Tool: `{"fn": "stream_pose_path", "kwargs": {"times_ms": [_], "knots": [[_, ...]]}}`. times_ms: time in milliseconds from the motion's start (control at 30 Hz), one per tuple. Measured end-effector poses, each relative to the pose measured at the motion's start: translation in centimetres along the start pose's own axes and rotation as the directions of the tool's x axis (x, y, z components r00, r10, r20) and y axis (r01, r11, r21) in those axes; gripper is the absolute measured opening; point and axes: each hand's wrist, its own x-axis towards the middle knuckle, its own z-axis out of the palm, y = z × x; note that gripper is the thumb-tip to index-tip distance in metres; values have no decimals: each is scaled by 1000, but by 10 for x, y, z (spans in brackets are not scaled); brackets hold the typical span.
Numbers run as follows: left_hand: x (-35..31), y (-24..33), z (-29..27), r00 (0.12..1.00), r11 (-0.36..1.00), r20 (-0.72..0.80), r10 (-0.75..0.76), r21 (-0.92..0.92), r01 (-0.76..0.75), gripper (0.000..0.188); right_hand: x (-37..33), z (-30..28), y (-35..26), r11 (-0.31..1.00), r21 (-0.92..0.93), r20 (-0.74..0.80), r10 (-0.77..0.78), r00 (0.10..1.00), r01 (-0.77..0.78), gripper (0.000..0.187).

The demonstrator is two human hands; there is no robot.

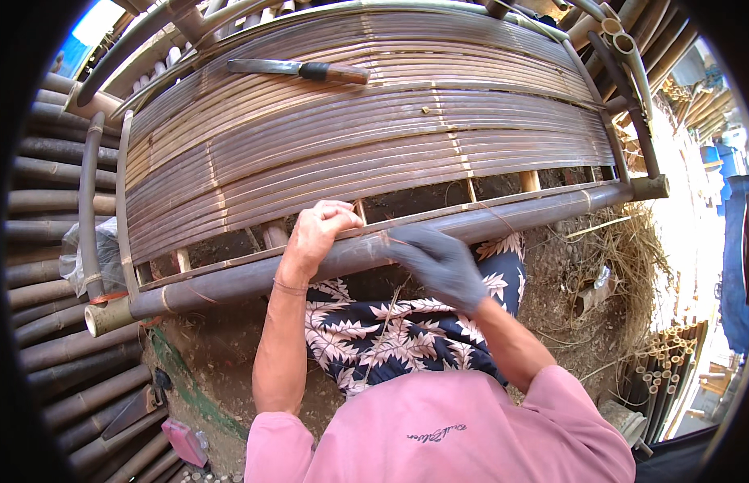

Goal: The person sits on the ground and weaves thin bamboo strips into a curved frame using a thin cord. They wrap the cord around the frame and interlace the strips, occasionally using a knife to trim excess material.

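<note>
A bamboo bench (310,129) of narrow slats lies in front of me, with a thick round bamboo pole (544,212) along its near side. My left hand (316,233) is bare, its fingers curled and pinched together above a thin bamboo strip (455,214) beside the pole. What the fingertips hold, if anything, is too small to make out. In a grey glove, my right hand (440,264) reaches to the pole just right of my left hand. Motion smears its fingers. Thin reddish cord (199,293) is wound on the pole farther left.
A knife (334,73) with a wooden handle rests on the far slats. Stacked bamboo poles (56,229) fill the left side, near a clear plastic bag (101,249). Dry fibre (632,274) heaps up at right, above cut bamboo tubes (672,350). A pink box (184,443) sits lower left.
</note>
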Motion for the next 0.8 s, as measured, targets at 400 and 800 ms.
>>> {"fn": "stream_pose_path", "kwargs": {"times_ms": [400, 800], "knots": [[-14, -33, 19, 947, 898, -304, 103, 437, 42, 33, -349, -303, -71, 819, -556, -538, -484, 690, 140, 18], [0, -32, -3, 990, 793, -36, 135, 603, -86, 34, -123, -141, 42, 705, -691, -287, -65, 956, -160, 60]]}}
